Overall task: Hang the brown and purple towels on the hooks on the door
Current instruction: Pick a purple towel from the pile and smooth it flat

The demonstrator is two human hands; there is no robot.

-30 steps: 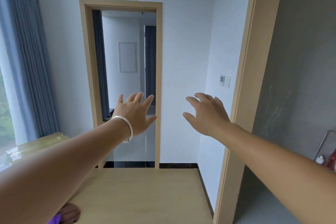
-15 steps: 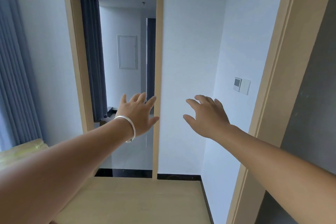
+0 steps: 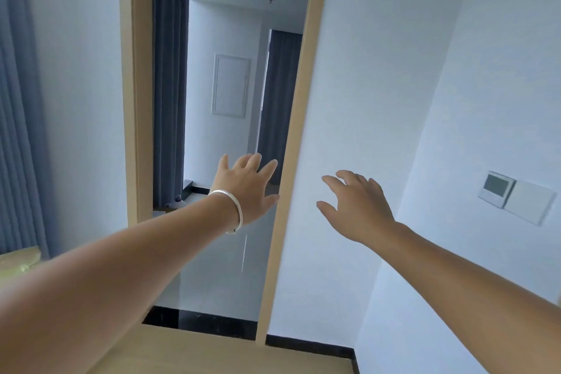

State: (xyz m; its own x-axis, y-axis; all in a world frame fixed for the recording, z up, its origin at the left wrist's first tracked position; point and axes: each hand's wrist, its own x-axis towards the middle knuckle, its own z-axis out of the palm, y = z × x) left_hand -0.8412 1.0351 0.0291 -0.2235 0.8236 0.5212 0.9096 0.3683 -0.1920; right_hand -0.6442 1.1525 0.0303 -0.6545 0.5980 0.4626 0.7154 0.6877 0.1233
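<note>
Far left: pleated grey-blue curtain (image 3: 21, 100), matte fabric in long vertical folds, with a pale glossy ledge (image 3: 18, 261) at its foot. Next, a light wood door frame (image 3: 133, 100), smooth and flat-faced, around an open doorway; beyond it, a second dark curtain (image 3: 168, 85), a white rectangular wall panel (image 3: 232, 85) and pale shiny floor.

Reaching forward in front of the doorway: left hand (image 3: 246, 185), back toward the camera, fingers straight and fanned apart, thumb out to the right near the right jamb, holding nothing, touching nothing visible. Round the wrist, a smooth silver bangle (image 3: 233, 209) with a small coiled end below.

Right of the jamb, against the plain white wall (image 3: 364, 69): right hand (image 3: 358, 206), also empty, fingers loosely spread and slightly bent at the knuckles, thumb pointing left, level with the other hand and apart from it. Cannot tell whether the fingertips touch the wall.

Further right, on the angled side wall: a white switch plate (image 3: 516, 197), two flat rectangles side by side, the left one with a grey screen.

Along the bottom edge: pale wood tabletop (image 3: 212, 355), matte, under both forearms; behind it, black skirting (image 3: 303, 343) at the wall's base.

Brown and purple towels, hooks: nowhere in sight, so no telling where these lie relative to either hand.
</note>
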